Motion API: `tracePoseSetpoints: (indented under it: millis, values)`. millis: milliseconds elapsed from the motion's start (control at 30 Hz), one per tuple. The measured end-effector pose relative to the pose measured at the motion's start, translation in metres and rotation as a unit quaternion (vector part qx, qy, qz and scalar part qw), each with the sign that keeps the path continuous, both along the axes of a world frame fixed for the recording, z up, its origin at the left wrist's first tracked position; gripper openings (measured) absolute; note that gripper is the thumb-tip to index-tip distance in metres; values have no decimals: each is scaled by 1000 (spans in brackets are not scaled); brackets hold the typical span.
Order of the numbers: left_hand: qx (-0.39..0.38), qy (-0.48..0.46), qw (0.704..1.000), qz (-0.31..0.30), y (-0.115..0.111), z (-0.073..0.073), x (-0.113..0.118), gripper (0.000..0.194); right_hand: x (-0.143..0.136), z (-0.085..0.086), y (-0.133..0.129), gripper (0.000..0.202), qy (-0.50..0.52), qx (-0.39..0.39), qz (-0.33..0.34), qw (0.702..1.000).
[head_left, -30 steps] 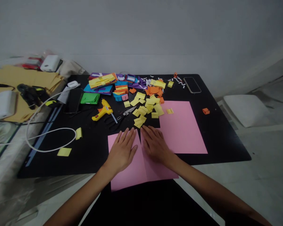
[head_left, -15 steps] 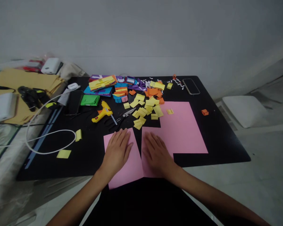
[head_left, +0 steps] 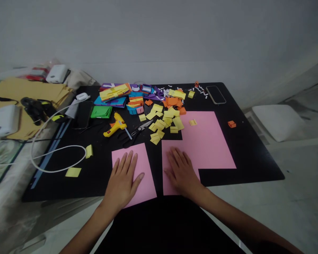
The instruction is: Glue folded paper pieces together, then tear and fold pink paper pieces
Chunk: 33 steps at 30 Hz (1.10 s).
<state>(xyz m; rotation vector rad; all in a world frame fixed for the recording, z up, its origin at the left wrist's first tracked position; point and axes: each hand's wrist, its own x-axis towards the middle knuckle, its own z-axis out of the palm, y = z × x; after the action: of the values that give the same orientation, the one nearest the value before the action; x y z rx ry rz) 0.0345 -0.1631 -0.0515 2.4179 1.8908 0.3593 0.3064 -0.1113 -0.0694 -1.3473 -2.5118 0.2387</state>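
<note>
The fingers (head_left: pixel 127 164) of the left hand (head_left: pixel 121 181) are stretched out and released, pressed flat with the thumb set apart on the left pink sheet (head_left: pixel 141 165). The right hand (head_left: pixel 184 175) lies palm down as well, its fingers extended and relaxed, resting on the right pink sheet (head_left: pixel 168 186). Both sheets sit at the near edge of the black table (head_left: pixel 249 158), a narrow dark gap between them. The right one meets a larger pink sheet (head_left: pixel 213 141) farther out; which overlaps the other is hard to tell. A small yellow folded piece (head_left: pixel 193 122) rests on that larger sheet, near a heap of yellow paper pieces (head_left: pixel 160 123) just beyond the hands. Left of the heap lie scissors (head_left: pixel 146 124) and a yellow glue gun (head_left: pixel 118 123), then a green paper bundle (head_left: pixel 101 112). Toward the back are stacks of coloured paper (head_left: pixel 115 92) and white scraps, with a phone (head_left: pixel 215 95) near the far right corner. A white cable (head_left: pixel 51 171) loops across the table's left side.
</note>
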Motion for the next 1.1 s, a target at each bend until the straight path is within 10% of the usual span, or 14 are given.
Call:
tracePoseSetpoints:
  millis: [300, 533, 667, 833, 967, 1100]
  values:
    - [-48, -19, 996, -67, -14, 15, -4, 121, 2, 20, 15, 43, 118, 9, 27, 993]
    - [-122, -120, 981, -93, -14, 36, -16, 57, -5, 44, 46, 17, 300, -139, -45, 943]
    - [-198, -312, 929, -14, 1, 75, -19, 25, -11, 48, 67, 17, 380, -253, -48, 888]
    - [-13, -535, 798, 278, 45, 95, -7, 39, -20, 56, 109, 21, 517, -369, -38, 771]
    - [-4, -709, 656, 257, 91, 84, 16, 55, -31, 65, 128, 32, 568, -488, 2, 663]
    - [-84, -734, 653, 169, 114, 69, 27, 57, -38, 62, 128, 41, 577, -463, 34, 672]
